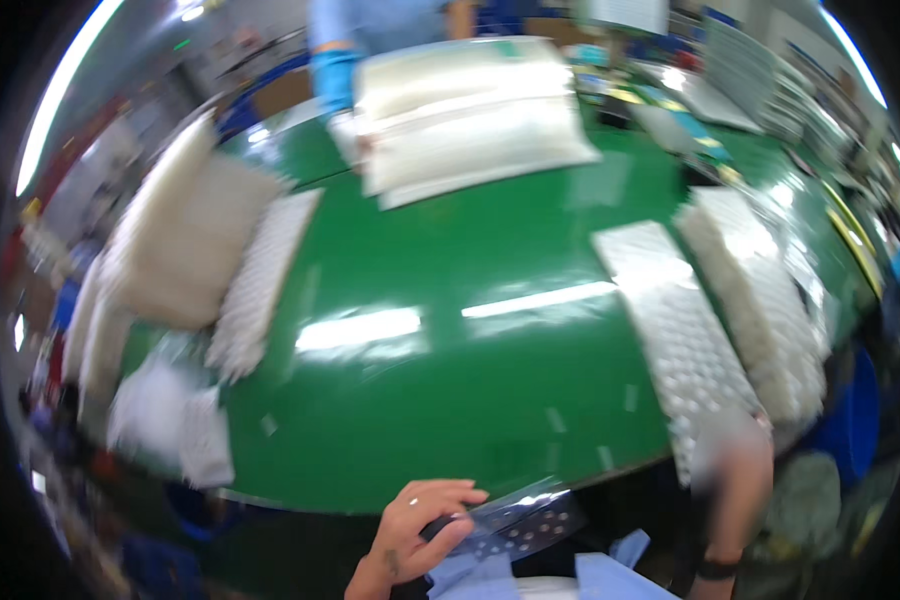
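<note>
My left hand is at the table's near edge, its thumb and fingers closed on a clear plastic sheet with rows of round spots. That sheet hangs in front of my body, overlapping the edge. Over on the right, my right hand is smeared by motion at the near end of a flat stack of whitish, dotted plastic pieces. Its fingers cannot be made out, nor whether they grip anything there.
Thick stacks of whitish sheets stand at the left, beside a narrower dotted stack and a crumpled clear bag. Another stack lies far right on the green table. Opposite, a person in blue sleeves handles large whitish sheets.
</note>
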A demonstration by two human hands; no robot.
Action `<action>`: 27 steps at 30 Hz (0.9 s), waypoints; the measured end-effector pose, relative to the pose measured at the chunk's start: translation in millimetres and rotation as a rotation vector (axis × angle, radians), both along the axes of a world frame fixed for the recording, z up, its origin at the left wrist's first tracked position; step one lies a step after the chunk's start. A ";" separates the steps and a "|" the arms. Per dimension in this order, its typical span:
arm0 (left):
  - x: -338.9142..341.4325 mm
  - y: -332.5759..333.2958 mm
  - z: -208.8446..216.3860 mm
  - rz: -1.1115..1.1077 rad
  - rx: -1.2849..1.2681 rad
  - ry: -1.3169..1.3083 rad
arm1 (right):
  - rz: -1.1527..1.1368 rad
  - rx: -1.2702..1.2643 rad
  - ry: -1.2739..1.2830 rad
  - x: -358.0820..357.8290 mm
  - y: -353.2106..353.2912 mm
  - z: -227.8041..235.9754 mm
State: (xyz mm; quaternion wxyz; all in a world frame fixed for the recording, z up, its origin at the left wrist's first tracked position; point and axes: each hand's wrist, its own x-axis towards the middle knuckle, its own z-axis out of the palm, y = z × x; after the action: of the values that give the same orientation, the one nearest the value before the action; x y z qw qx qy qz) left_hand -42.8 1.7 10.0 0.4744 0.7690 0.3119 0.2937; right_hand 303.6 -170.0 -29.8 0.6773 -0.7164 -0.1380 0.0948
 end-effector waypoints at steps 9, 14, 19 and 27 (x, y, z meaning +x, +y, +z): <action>-159.2 40.9 38.3 0.851 0.675 0.598 | 0.190 0.384 0.687 24.9 -61.5 -36.2; -245.7 53.5 24.8 1.136 0.856 0.902 | 0.241 0.399 0.758 18.9 -41.4 -34.5; -290.2 72.8 3.9 0.990 0.684 1.093 | 0.144 -0.044 0.560 38.5 -54.2 -48.4; -347.9 88.5 -42.9 1.041 0.631 0.620 | 0.081 0.343 0.203 -30.7 11.1 10.7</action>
State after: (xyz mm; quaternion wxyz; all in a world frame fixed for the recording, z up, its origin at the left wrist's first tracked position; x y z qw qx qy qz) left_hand -390.7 90.2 -32.9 -0.0868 0.6689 0.6621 0.3266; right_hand 272.9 -158.9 -19.1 0.7955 -0.5711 -0.1121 0.1689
